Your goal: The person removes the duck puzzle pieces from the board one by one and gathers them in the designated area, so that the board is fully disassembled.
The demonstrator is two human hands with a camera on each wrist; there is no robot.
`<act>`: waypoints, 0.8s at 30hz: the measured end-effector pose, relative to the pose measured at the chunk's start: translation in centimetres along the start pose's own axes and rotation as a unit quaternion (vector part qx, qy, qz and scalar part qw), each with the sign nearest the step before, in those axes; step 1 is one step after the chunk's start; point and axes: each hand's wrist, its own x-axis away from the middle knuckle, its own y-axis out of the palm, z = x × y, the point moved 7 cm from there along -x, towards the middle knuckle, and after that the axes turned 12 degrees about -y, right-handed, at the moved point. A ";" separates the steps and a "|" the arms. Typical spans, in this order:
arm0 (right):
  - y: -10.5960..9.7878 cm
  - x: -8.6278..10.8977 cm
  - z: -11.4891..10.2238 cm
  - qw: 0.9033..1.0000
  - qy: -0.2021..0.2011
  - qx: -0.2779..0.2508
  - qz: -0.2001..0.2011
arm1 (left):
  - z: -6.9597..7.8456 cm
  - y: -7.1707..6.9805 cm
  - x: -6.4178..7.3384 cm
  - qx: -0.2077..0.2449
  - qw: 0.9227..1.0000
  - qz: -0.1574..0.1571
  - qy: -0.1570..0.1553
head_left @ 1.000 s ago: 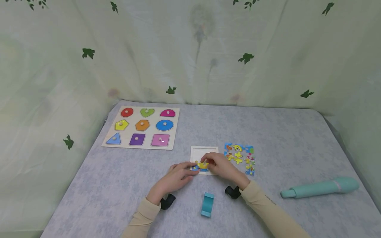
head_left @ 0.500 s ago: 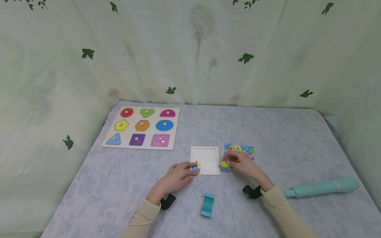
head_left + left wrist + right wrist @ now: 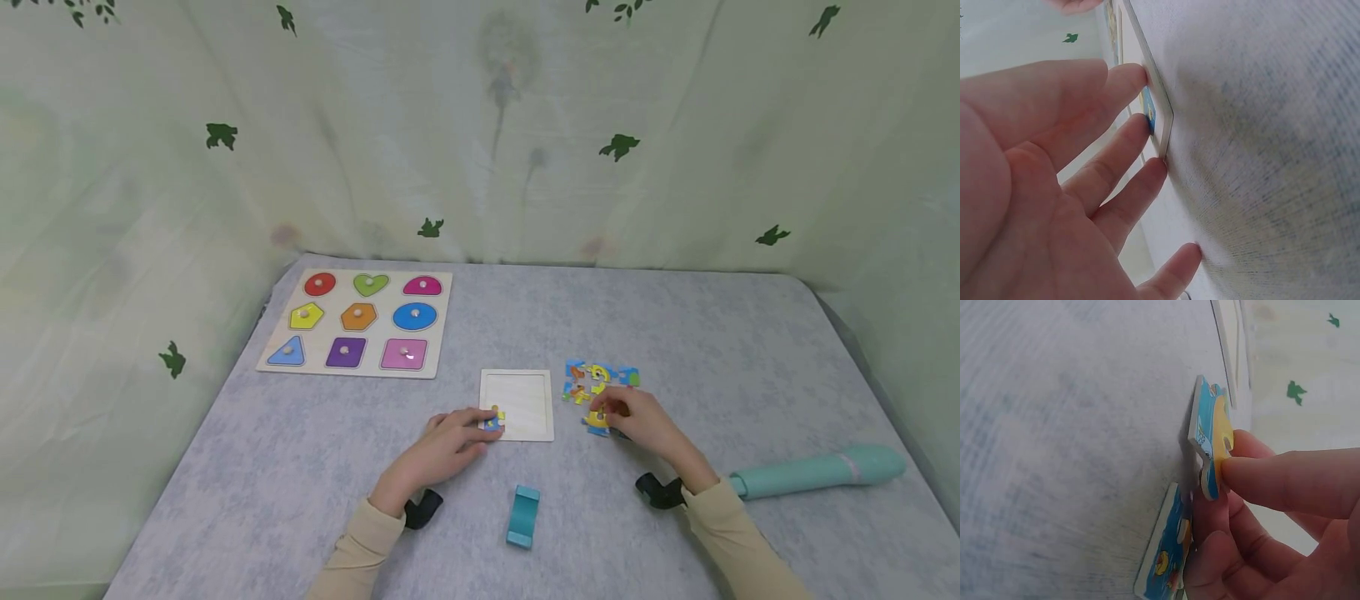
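In the head view, my left hand (image 3: 446, 446) rests at the lower left corner of a small white puzzle tray (image 3: 528, 404). Its fingertips touch the tray edge and a blue and yellow puzzle piece (image 3: 493, 421) lying in that corner. My right hand (image 3: 643, 423) pinches another jigsaw piece (image 3: 596, 419), yellow and blue, between thumb and fingers. The right wrist view shows this held piece (image 3: 1213, 425) tilted, just above the cloth. Below it lies a blue piece (image 3: 1163, 559), partly behind the fingers. More pieces (image 3: 581, 375) lie grouped right of the tray, some hidden by the right hand.
A shape puzzle board (image 3: 382, 325) with colored knobbed pieces lies at the back left. A small teal bracket-like object (image 3: 522, 517) sits between the forearms. To the right lies a long teal rod-shaped object (image 3: 817, 473), its near end behind the right sleeve.
My right hand has carried the yellow and blue puzzle piece from the tray rightward, to beside the grouped pieces. The left hand has stayed at the tray's corner.
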 end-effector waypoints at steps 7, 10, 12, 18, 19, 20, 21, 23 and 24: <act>0.3 0.0 0.0 0.999 -0.013 0.042 0.001 | -0.1 0.1 0.0 0.000 1.000 0.002 0.001; 0.4 -0.1 0.0 0.998 -0.028 0.058 0.002 | -0.1 0.1 0.0 -0.002 1.000 0.003 0.002; 0.4 -0.1 -0.1 0.997 -0.036 0.064 0.004 | -0.1 0.2 0.0 -0.007 1.000 0.003 0.004; 0.1 -0.3 -0.9 0.997 -0.043 0.056 0.027 | -0.2 0.3 0.1 -0.022 1.000 0.001 0.012; 0.1 -0.4 -1.2 0.997 -0.048 0.048 0.029 | -0.2 0.3 0.2 -0.023 1.000 0.001 0.013; 0.1 -0.6 -1.6 0.997 -0.056 0.038 0.028 | -0.2 0.3 0.2 -0.023 1.000 0.001 0.014; 0.3 -0.8 -2.0 0.997 -0.063 0.028 0.025 | -0.2 0.2 0.2 -0.023 1.000 0.000 0.015; 0.8 -1.4 -2.8 0.997 -0.077 0.006 0.012 | -0.2 0.2 0.3 -0.020 1.000 0.001 0.017; 1.2 -1.8 -3.3 0.996 -0.084 -0.005 0.003 | -0.2 0.2 0.3 -0.019 1.000 0.002 0.019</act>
